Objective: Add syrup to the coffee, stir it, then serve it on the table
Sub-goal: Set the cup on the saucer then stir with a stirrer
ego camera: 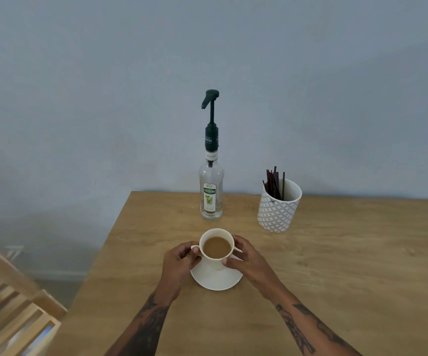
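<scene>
A white cup (216, 262) full of light brown coffee (216, 247) stands on a white saucer (216, 281) on the wooden table (336, 278). My left hand (178, 265) grips the cup's handle on its left side. My right hand (248, 260) wraps the cup's right side, fingers touching its wall. Behind the cup, near the wall, stands a clear syrup bottle (211, 191) with a dark green pump top, its spout pointing left and toward me. A patterned white holder (278, 209) with several dark stir sticks (274, 182) sits to the bottle's right.
The table's left edge (99, 255) runs diagonally from the wall down to the lower left. Beyond it stands a wooden slatted rack (10, 304) with a shiny metal object on it. A grey wall rises behind the table.
</scene>
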